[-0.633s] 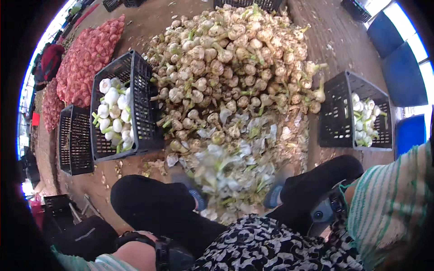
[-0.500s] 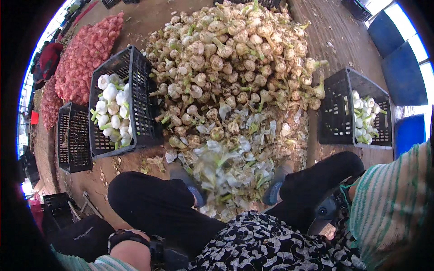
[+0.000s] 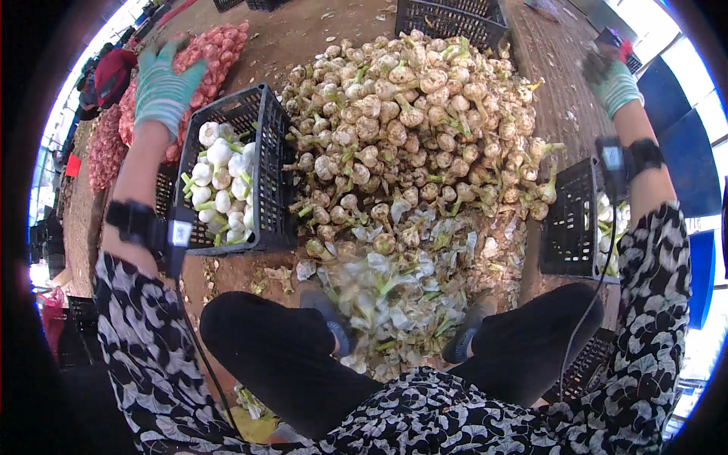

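Observation:
My left hand (image 3: 163, 87), in a green-and-white striped glove, is raised at the upper left with fingers spread. It holds nothing and appears in front of a pink-red net sack of bulbs (image 3: 220, 57). At the upper right is my right hand (image 3: 613, 80), in a similar glove with a dark palm side. Its fingers are blurred but look stretched out, with nothing visible in them. Between my arms lies a big heap of untrimmed garlic bulbs (image 3: 394, 114) with dirty skins and stems. Cleaned white garlic bulbs (image 3: 220, 178) fill part of the left black crate (image 3: 269, 152).
A second black crate (image 3: 565, 227) with white garlic stands on the right, partly behind my forearm. Peeled skins and leaves (image 3: 394, 292) litter the ground between my shoes. Another black crate (image 3: 455, 21) is behind the heap. Blue panels (image 3: 686, 114) line the far right.
Both arms have stretched out forward and apart, bringing both gloved hands into full view. Striped fabric close to the camera at the lower corners is gone. The view has shifted slightly.

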{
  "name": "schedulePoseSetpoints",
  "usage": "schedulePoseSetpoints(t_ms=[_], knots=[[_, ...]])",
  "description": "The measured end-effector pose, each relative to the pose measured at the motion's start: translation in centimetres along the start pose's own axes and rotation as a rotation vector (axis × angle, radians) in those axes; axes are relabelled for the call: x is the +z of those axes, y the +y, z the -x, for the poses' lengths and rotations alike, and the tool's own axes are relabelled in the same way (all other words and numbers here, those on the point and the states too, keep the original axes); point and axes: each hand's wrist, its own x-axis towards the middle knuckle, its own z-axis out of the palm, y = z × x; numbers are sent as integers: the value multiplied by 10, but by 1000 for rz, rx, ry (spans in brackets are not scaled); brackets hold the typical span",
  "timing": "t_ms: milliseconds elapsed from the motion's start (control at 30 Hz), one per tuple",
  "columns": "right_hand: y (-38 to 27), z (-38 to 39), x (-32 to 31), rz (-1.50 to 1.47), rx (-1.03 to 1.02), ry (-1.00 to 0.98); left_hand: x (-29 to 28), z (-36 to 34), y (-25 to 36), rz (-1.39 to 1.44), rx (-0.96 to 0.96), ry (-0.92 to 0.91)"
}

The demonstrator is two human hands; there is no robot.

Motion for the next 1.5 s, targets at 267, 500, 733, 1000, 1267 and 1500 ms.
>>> schedulePoseSetpoints(t_ms=[267, 500, 733, 1000, 1267, 1500], knots=[[-5, -96, 1, -429, 150, -466, 70, -33, -90, 920, -1167, -173], [92, -52, 90, 544, 232, -192, 56, -4, 84, 984, -354, -161], [224, 120, 112, 1585, -68, -1095, 85, -63, 94, 864, -327, 18], [379, 246, 95, 1444, 172, -1036, 44, 69, 113, 1915, -1030, -627], [215, 197, 112, 644, -72, -1051, -60, 178, 144, 1578, -1834, -704], [91, 240, 82, 540, -457, -1183, -76, 199, 176, 2207, -1443, -1251]])
